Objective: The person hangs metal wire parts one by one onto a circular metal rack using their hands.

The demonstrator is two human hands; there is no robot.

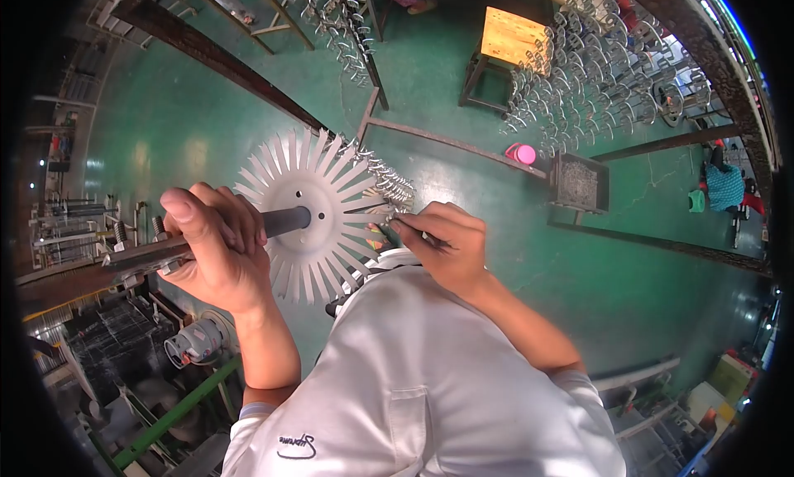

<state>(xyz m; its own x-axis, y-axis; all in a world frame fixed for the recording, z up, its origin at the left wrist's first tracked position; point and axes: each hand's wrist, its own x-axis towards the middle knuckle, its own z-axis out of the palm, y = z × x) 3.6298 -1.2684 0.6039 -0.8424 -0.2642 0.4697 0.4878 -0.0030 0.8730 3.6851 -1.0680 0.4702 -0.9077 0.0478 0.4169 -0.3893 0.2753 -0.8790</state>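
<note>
Left hand [219,245]: grip curled round the dark shaft [286,221], little gap visible.
Slotted disc [281,188]: on the shaft, just beyond the left grip, between both hands.
Right hand [451,241]: thumb and fingertips nearly together at the disc's edge; can't tell if they have hold of a small metal piece.
Metal rings [389,178]: bunched just beyond the right grip, behind the disc edge.
Rim work: looks like left steadies the shaft, right does fine fingertip work at the edge.
Next move at rim: calls for a steady shaft, a light right pinch, and fingertips clear of neighbouring blades.
</note>
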